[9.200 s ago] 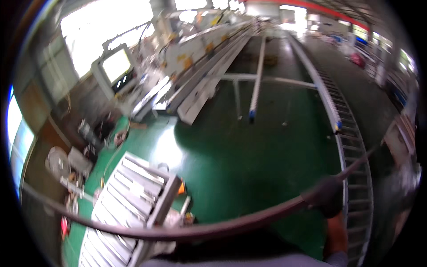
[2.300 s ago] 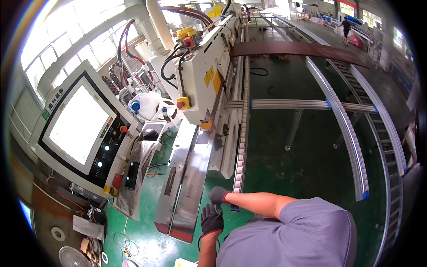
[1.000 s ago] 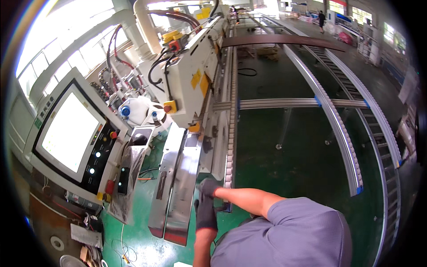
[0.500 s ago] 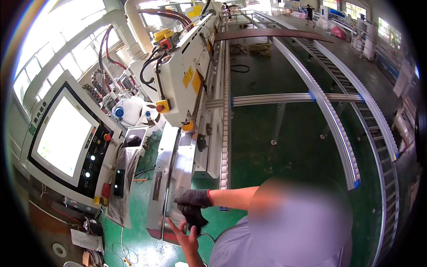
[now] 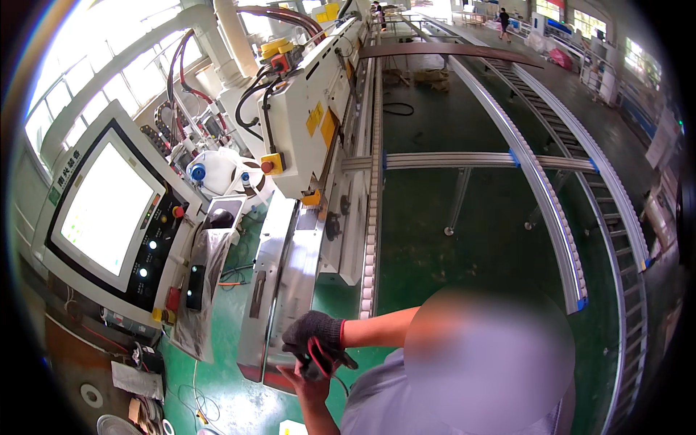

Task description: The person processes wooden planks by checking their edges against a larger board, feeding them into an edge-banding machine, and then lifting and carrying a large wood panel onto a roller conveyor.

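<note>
A dark knitted work glove with a red-edged cuff covers my right hand, which reaches in from the right. Its fingers are closed on a second dark glove, whose red edging shows and whose loose fingers stick out to the right. My bare left hand comes up from below against this loose glove. One bare digit stretches out to the left; the other fingers are mostly hidden by the glove, so I cannot see how far they are inside it. Both hands are over the near end of a metal machine bed.
A control panel with a lit screen and buttons stands at left. Ahead is a white machine head with an emergency-stop button. Roller rails run away on the right, crossed by a long brown strip. Cables lie on the green floor.
The loose glove no longer hangs straight down; it is turned, with red edging showing. My left hand has moved up against it, and its spread fingers are now mostly hidden.
</note>
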Demonstrator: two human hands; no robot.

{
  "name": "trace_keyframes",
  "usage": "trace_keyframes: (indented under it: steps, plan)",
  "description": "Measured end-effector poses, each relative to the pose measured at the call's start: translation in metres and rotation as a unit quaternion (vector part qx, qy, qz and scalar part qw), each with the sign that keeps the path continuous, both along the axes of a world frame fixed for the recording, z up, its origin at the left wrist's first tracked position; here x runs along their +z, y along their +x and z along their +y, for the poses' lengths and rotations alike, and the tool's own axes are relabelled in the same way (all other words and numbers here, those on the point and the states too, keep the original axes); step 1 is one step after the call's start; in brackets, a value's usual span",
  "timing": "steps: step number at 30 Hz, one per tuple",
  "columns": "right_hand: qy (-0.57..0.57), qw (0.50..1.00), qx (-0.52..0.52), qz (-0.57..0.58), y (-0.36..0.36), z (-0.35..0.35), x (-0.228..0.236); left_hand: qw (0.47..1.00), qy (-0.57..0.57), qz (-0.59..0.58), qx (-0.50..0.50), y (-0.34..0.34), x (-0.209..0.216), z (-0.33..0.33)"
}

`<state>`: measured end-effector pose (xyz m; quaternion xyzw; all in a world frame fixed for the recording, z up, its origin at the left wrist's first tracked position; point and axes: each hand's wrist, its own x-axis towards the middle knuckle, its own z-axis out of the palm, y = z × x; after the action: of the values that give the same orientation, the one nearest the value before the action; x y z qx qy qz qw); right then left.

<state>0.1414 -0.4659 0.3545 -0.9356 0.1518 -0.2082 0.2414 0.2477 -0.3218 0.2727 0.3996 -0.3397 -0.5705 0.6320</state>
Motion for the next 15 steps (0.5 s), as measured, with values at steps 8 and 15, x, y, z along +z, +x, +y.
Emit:
trace_keyframes:
  steps: [8, 15]
  plan:
    - [0.094, 0.994, -0.039, -0.048, 0.000, -0.009, -0.004, 0.962, 0.069, -0.050, 0.261, 0.004, 0.006, -0.009]
    - [0.050, 0.995, -0.053, -0.069, 0.008, 0.021, -0.018, 0.947, 0.069, -0.160, 0.271, 0.001, 0.028, -0.012]
